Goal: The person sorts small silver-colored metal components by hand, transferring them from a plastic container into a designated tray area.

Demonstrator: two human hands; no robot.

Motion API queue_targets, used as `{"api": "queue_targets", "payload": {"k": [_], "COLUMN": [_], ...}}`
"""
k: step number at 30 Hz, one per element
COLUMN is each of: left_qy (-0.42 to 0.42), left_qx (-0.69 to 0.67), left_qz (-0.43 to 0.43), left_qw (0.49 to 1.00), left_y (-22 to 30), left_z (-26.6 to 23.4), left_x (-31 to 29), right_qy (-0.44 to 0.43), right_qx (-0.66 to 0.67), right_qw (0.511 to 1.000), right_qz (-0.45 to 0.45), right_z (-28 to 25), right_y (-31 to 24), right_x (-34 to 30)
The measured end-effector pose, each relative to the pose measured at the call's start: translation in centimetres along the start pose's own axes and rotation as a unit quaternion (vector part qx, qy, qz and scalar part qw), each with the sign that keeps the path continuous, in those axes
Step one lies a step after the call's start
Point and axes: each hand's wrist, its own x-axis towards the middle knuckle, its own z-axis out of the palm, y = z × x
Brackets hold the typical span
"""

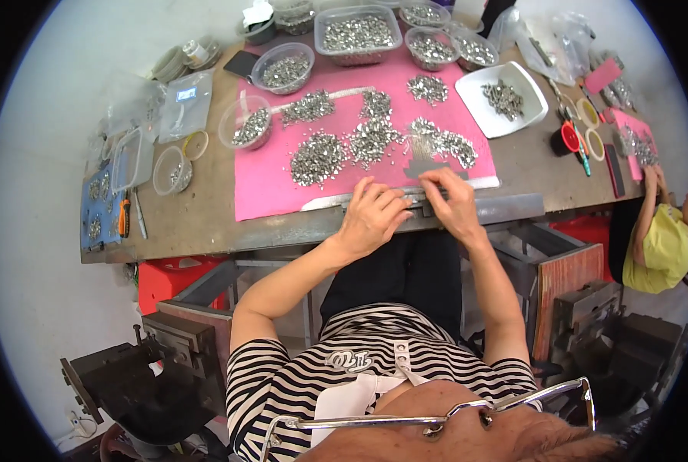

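Note:
My left hand [371, 218] is at the table's front edge, fingers bent and drawn together over a dark metal bar [417, 209]. What lies under its fingertips is too small to make out. Close beside it on the right, my right hand [453, 203] pinches with thumb and fingers above the same bar; anything between them is hidden. Just beyond the right fingertips lies a flat grey piece [421, 167]. Several piles of small shiny metal parts [318, 159] are spread on the pink sheet [263, 189] in front of both hands.
Clear plastic tubs of metal parts [342, 55] line the back. A white square dish [482, 121] stands right of the piles. Farther right are a red cup [566, 139] and tape rings [595, 144]. An orange-handled screwdriver [124, 215] lies left. Another person in yellow [662, 245] works at far right.

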Motion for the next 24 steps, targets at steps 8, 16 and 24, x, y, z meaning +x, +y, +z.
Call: {"api": "queue_targets", "payload": {"k": [8, 16, 24], "left_qy": [0.006, -0.035, -0.037], "left_qx": [0.025, 0.060, 0.025], "left_qz": [-0.117, -0.176, -0.208], "left_qw": [0.993, 0.982, 0.977], "left_y": [-12.7, -15.7, -15.7], "left_z": [-0.6, 0.8, 0.4], "left_x": [7.1, 8.4, 9.2], "right_qy": [-0.016, -0.032, -0.009], "right_qx": [-0.128, -0.174, -0.137], "right_qw": [0.991, 0.984, 0.990], "right_qz": [-0.041, -0.032, -0.010], "right_z": [3.8, 6.2, 5.0], "right_y": [5.3, 7.2, 6.8], "right_x": [12.9, 14.4, 14.0]}}
